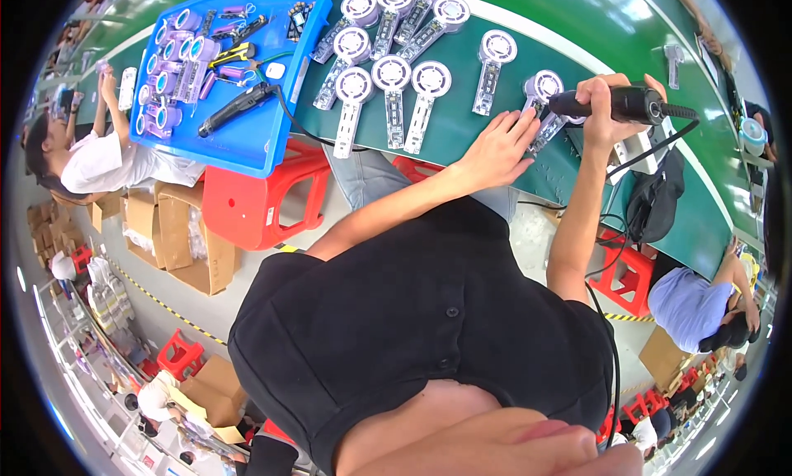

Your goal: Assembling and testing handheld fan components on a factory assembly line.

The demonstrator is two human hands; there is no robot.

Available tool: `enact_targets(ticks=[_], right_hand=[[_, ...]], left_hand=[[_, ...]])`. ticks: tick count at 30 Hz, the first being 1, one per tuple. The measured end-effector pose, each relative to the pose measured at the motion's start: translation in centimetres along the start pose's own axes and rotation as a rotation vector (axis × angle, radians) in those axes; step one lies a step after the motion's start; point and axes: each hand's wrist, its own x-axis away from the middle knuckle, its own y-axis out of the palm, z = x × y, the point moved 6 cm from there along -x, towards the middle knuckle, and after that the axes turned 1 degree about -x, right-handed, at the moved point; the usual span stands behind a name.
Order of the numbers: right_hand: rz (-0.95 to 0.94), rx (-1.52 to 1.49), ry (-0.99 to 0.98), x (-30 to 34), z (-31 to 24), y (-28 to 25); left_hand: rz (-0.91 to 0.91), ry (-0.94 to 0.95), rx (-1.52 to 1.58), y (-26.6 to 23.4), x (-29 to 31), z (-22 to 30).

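My right hand [606, 123] is closed round a black corded electric screwdriver [637, 105], held level with its tip end to the left. Below that tip lies a small handheld fan [544, 85] with a round white-and-lilac head and an open handle showing its inner parts. My left hand [499, 150] rests beside it on the table, fingers stretched out and their tips at the fan's handle. Another fan [498, 47] lies alone just to the left. Several more like it, such as this fan [390, 73], are grouped further left on the green table [462, 88].
A blue tray [268, 150] at the left holds lilac fan parts, tools and a second black corded screwdriver [235, 111]. A white box-like holder [643, 146] and a black bag [657, 197] sit at the right. Red stools [235, 208] stand below the table; other people sit at both sides.
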Motion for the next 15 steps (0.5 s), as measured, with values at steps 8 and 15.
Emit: enact_targets(ticks=[8, 15], right_hand=[[-0.025, -0.086, 0.031, -0.7, 0.2, -0.6], [-0.262, -0.17, 0.061, -0.9, 1.2, -0.1]], left_hand=[[-0.002, 0.018, -0.031, -0.1, -0.1, 0.3], [-0.014, 0.005, -0.004, 0.0, -0.1, 0.2]])
